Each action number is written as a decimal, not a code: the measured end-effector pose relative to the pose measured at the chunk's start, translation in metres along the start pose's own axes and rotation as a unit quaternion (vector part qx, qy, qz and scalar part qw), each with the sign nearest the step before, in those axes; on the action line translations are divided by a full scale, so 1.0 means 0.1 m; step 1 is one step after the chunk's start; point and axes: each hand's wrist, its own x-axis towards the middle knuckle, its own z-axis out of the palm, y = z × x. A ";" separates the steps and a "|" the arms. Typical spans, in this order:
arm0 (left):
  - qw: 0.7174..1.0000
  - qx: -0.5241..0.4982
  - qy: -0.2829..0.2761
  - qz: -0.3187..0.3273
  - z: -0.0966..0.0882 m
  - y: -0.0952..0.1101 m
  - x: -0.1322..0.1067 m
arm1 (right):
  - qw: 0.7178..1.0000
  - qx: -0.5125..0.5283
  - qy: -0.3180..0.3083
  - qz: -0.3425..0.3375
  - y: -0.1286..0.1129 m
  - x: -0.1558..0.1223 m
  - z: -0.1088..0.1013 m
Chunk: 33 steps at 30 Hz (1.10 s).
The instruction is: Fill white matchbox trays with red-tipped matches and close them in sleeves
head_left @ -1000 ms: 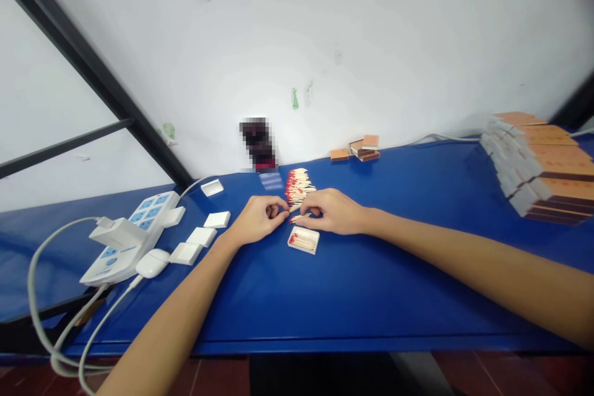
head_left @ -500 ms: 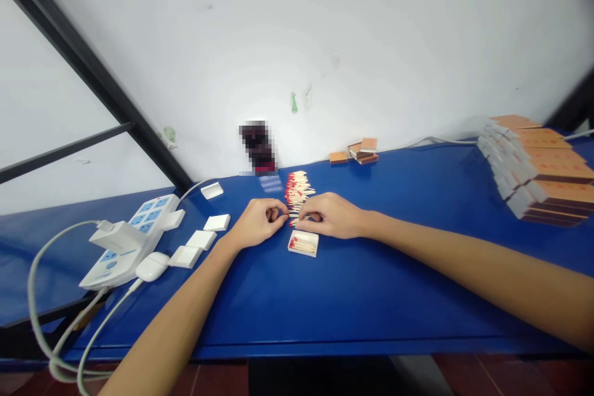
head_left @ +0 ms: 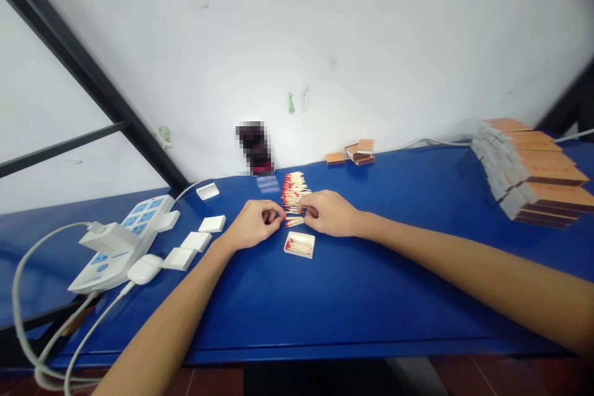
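Observation:
A pile of red-tipped matches (head_left: pixel 294 187) lies on the blue table (head_left: pixel 371 272) near the wall. My left hand (head_left: pixel 253 223) and my right hand (head_left: pixel 327 213) meet at the pile's near edge, fingers curled, pinching a few matches (head_left: pixel 292 220) between them. Just in front of the hands sits an open white matchbox tray (head_left: pixel 299 244) with several matches in it.
Several empty white trays (head_left: pixel 197 240) lie left of my hands, beside a white and blue power strip (head_left: pixel 118 241) with cables. Orange matchbox sleeves (head_left: pixel 359 151) sit by the wall. A tall stack of orange sleeves (head_left: pixel 533 173) stands at the right.
Both hands stay at the near edge of the match pile, fingers shifting slightly on the matches. The view has drifted a little, so everything sits slightly left.

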 end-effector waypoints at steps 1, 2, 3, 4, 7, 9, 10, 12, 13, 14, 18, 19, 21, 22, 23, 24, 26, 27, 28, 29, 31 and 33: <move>1.000 0.002 0.002 0.003 0.00 0.00 0.00 | 1.000 -0.004 -0.004 0.002 0.00 0.00 0.00; 1.000 0.005 0.005 0.007 0.00 0.01 0.00 | 1.000 -0.009 -0.006 0.003 0.00 0.00 0.01; 1.000 0.009 0.008 0.012 0.00 0.01 0.00 | 1.000 -0.014 -0.007 0.003 0.00 0.00 0.01; 1.000 0.013 0.011 0.017 0.00 0.01 0.00 | 1.000 -0.018 -0.007 0.002 0.00 0.00 0.01; 0.999 0.023 0.013 0.027 0.00 0.01 0.01 | 1.000 -0.019 -0.005 -0.009 0.00 0.00 0.02; 0.999 0.019 0.010 0.028 0.00 0.01 0.01 | 1.000 -0.019 -0.008 -0.013 0.00 0.00 0.01; 0.999 0.015 0.008 0.028 0.00 0.01 0.01 | 1.000 -0.020 -0.009 -0.012 0.00 0.00 0.01; 1.000 0.010 0.005 0.026 0.00 0.01 0.01 | 1.000 -0.021 -0.008 -0.011 0.01 0.00 0.01; 1.000 0.010 0.006 0.027 0.00 0.02 0.01 | 1.000 -0.020 -0.007 -0.015 0.01 0.00 0.01; 0.999 0.012 0.008 0.028 0.00 0.02 0.01 | 1.000 -0.017 -0.005 -0.021 0.01 0.00 0.01; 0.999 0.023 0.016 0.044 0.00 0.02 0.01 | 0.998 -0.004 -0.011 -0.056 0.00 -0.01 0.01; 0.999 0.023 0.016 0.047 0.00 0.02 0.01 | 0.998 -0.001 -0.015 -0.059 0.00 -0.01 0.01; 0.998 0.023 0.016 0.047 0.00 0.03 0.01 | 0.998 0.001 -0.019 -0.060 -0.01 -0.02 0.00; 0.999 0.023 0.014 0.045 -0.01 0.03 0.01 | 0.998 0.002 -0.020 -0.060 -0.01 -0.02 0.00; 0.999 0.021 0.011 0.043 -0.01 0.04 0.00 | 0.998 0.002 -0.021 -0.060 -0.01 -0.02 0.00; 0.999 0.017 0.006 0.040 -0.02 0.04 0.00 | 0.998 0.002 -0.021 -0.060 -0.01 -0.02 -0.01; 0.999 0.003 -0.004 0.033 -0.03 0.05 -0.01 | 0.998 0.002 -0.020 -0.062 -0.01 -0.02 0.00; 1.000 -0.006 -0.006 0.029 -0.03 0.05 -0.01 | 0.998 0.002 -0.020 -0.064 0.00 -0.02 0.00; 1.000 -0.015 -0.006 0.024 -0.03 0.05 -0.01 | 0.998 0.001 -0.021 -0.065 0.00 -0.02 0.00; 1.000 -0.023 -0.004 0.018 -0.03 0.04 -0.01 | 0.998 -0.001 -0.020 -0.065 0.01 -0.01 0.01; 0.999 -0.034 0.002 0.005 -0.01 0.02 0.00 | 0.998 -0.009 -0.017 -0.056 0.01 -0.01 0.02; 0.999 -0.031 0.010 -0.004 0.01 -0.01 0.02 | 0.999 -0.022 -0.008 -0.036 0.02 -0.01 0.03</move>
